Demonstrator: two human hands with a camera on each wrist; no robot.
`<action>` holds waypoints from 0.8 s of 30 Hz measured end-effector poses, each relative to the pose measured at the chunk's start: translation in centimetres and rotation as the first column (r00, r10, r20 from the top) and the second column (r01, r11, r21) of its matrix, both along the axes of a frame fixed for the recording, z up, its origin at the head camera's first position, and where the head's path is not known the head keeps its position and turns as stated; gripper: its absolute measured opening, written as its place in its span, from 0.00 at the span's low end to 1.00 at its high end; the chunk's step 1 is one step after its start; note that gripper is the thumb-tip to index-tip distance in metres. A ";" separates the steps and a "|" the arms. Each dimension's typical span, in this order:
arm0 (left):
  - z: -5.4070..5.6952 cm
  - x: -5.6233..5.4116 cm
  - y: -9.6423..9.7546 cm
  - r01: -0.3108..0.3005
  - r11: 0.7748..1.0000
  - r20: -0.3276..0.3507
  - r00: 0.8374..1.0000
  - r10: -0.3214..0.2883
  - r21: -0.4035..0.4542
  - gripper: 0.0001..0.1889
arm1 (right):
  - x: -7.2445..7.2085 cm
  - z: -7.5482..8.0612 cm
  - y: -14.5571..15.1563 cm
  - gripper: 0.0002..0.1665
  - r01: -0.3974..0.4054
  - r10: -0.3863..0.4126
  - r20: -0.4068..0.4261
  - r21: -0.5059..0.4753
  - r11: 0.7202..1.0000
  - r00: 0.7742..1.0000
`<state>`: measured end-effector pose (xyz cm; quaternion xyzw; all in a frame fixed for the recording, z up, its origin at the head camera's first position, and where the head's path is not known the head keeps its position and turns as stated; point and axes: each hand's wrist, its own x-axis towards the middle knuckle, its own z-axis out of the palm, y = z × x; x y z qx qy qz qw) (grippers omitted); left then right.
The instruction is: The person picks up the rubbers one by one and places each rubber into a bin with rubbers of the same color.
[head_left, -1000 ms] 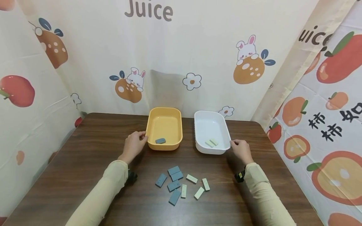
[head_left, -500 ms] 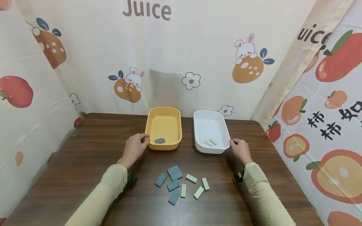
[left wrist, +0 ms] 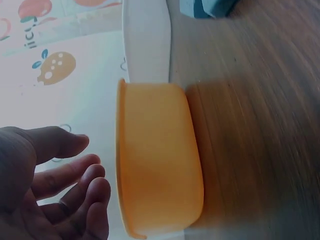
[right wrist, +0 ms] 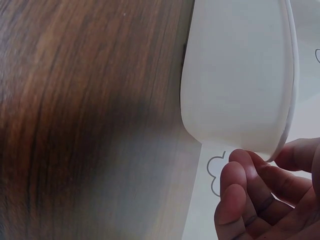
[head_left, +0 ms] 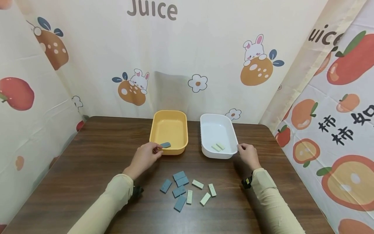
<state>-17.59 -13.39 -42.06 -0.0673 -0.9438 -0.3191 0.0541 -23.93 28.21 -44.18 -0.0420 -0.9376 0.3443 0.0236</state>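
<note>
A yellow tub (head_left: 175,151) stands at the back of the table, one blue-grey block (head_left: 165,145) inside near its front. My left hand (head_left: 145,158) hovers at the tub's front left corner. The left wrist view shows its thumb and fingers loosely bent and apart, nothing between them, beside the yellow wall (left wrist: 157,155). To the right is a white tub (head_left: 217,128) with two pale green blocks (head_left: 218,147) in it. At its front right corner my right hand (head_left: 249,155) pinches the rim; in the right wrist view thumb and fingers (right wrist: 235,175) meet at the white edge.
Nearer the front of the brown table (head_left: 117,136), several blue-grey blocks (head_left: 179,191) and several pale green blocks (head_left: 205,199) lie scattered between the forearms. A fruit-print curtain (head_left: 181,48) hangs right behind the tubs.
My left hand has let go of the yellow tub's left rim and moved right and toward the front, to its front corner. The right hand stays at the white tub.
</note>
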 end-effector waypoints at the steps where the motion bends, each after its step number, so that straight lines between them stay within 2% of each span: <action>1: 0.1 0.1 0.1 0.002 1.000 0.015 1.000 -0.002 0.004 0.10 | 0.0 0.0 0.0 0.23 -0.001 0.001 0.000 0.000 1.000 1.000; 7: -0.1 0.7 0.7 0.055 0.998 0.071 0.996 -0.054 -0.017 0.11 | 0.1 0.1 -0.1 0.23 -0.001 0.001 0.000 0.007 1.000 1.000; 12: -0.6 1.1 1.3 0.110 0.992 0.121 0.987 -0.102 -0.066 0.12 | 0.2 0.1 -0.1 0.23 -0.004 0.004 0.008 0.003 1.000 1.000; 17: -0.9 1.6 1.9 0.170 0.981 0.174 0.973 -0.152 -0.092 0.12 | 0.3 0.2 -0.1 0.23 -0.006 0.006 0.012 0.003 1.000 1.000; 24: -0.8 2.5 2.7 0.224 0.966 0.268 0.946 -0.184 -0.127 0.16 | 0.3 0.1 -0.1 0.23 -0.013 0.013 0.000 0.009 1.000 1.000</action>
